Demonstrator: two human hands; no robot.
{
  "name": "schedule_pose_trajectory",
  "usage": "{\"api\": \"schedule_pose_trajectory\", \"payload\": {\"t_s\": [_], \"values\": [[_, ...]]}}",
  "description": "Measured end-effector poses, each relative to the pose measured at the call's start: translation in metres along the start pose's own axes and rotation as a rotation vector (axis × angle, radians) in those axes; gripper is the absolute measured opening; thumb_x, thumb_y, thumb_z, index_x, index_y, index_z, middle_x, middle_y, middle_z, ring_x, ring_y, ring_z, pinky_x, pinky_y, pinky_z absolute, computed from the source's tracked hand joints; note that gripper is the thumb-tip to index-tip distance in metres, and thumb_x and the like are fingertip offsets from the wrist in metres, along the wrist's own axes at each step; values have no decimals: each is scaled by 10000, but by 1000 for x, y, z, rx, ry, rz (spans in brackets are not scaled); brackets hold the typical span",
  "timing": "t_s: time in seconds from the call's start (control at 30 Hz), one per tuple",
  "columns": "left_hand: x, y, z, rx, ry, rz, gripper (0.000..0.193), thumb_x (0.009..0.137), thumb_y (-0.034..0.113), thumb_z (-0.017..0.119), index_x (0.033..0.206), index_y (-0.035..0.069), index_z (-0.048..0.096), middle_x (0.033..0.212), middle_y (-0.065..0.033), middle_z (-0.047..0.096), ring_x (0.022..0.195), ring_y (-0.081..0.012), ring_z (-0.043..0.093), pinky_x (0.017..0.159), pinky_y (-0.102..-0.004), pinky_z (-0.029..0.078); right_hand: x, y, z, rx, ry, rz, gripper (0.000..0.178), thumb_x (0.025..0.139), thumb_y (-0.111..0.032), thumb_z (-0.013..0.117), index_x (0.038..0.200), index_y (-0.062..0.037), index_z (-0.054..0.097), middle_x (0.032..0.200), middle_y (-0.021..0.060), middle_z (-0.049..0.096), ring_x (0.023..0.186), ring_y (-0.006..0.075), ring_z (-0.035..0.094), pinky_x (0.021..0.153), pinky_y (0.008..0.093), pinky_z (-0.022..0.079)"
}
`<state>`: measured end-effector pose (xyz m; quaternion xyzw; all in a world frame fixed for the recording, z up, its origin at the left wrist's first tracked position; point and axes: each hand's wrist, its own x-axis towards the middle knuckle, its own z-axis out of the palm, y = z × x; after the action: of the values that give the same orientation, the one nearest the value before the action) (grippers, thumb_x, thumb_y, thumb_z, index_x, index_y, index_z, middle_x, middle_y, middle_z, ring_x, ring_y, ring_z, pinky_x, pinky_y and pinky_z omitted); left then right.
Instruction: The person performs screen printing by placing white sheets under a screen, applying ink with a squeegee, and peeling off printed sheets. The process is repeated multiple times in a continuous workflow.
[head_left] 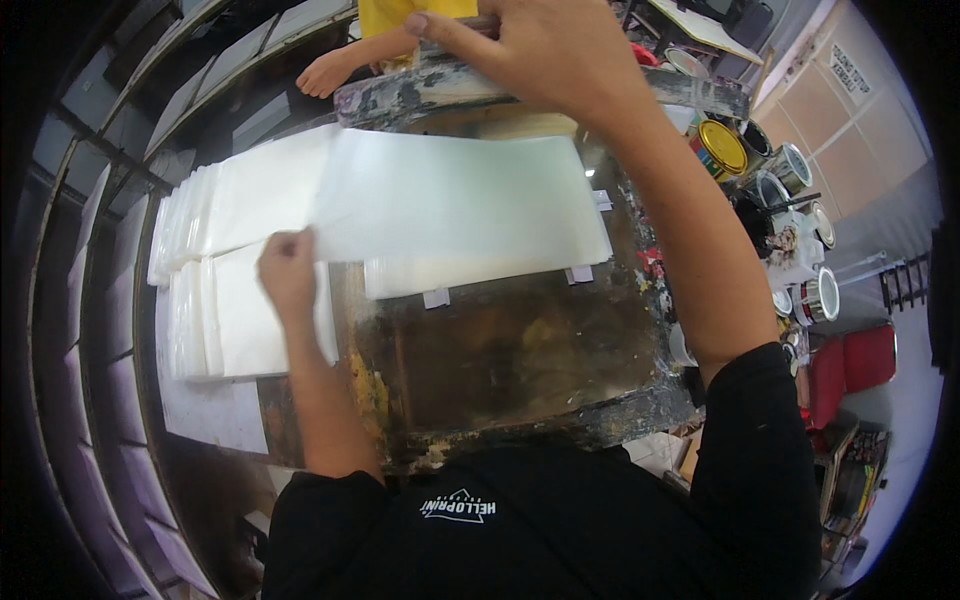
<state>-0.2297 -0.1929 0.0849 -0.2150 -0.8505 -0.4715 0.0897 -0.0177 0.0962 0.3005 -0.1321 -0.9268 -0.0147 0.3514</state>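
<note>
My left hand is closed in a pinch at the near left corner of a thin white sheet. The sheet stretches to the right over a cream sheet or stack lying on a dark, stained board. Two stacks of white sheets, one farther and one nearer, lie to the left, under and beside this hand. My right hand is raised at the far side, its thumb over a paint-stained wooden bar. Its fingertips are cut off by the picture's top edge.
Small white tabs mark the cream sheet's edges. Paint cans, one with a yellow lid, crowd the right side near a red chair. Drying racks stand at left. Another person's arm reaches in beyond the table.
</note>
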Motion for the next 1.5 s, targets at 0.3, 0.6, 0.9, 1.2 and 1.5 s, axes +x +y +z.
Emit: {"api": "schedule_pose_trajectory", "payload": {"t_s": [0.3, 0.6, 0.9, 1.2, 1.5], "values": [[-123, 97, 148, 70, -570, 686, 529, 1036, 277, 673, 1534, 143, 556, 1619, -146, 485, 1522, -384, 410, 1262, -589, 275, 5, 9, -2, 9, -36, 25, 844, 1012, -687, 479, 674, 43, 734, 633, 221, 673, 660, 379, 697, 708, 498, 519], [-184, 124, 240, 301, -637, 729, 610, 1123, 444, 407, 1639, 117, 405, 1714, -132, 354, 1599, -399, 262, 1295, -645, 96, 11, 19, 5, -22, 23, -117, 820, 1059, -617, 459, 614, 39, 668, 583, 210, 641, 538, 369, 643, 604, 483, 526], [-172, 80, 262, 242, -658, 606, 534, 1135, 359, 390, 1584, 82, 477, 1698, -114, 389, 1584, -372, 307, 1286, -655, 131, 26, 9, 14, -10, 13, -62, 810, 1056, -624, 453, 677, 39, 724, 634, 226, 676, 616, 403, 693, 639, 499, 556], [-171, 128, 210, 340, -579, 747, 529, 1121, 378, 421, 1572, 115, 509, 1679, -131, 419, 1573, -408, 315, 1268, -700, 117, 13, 16, -7, 61, -171, 47, 856, 1023, -687, 430, 764, 58, 762, 711, 262, 714, 724, 438, 730, 733, 535, 581], [-185, 102, 209, 272, -609, 697, 514, 1104, 353, 466, 1565, 134, 533, 1679, -137, 414, 1577, -430, 296, 1278, -681, 109, 22, 4, -9, 9, -152, 46, 872, 1045, -692, 400, 740, 47, 747, 678, 236, 696, 662, 389, 710, 710, 495, 577]]}}
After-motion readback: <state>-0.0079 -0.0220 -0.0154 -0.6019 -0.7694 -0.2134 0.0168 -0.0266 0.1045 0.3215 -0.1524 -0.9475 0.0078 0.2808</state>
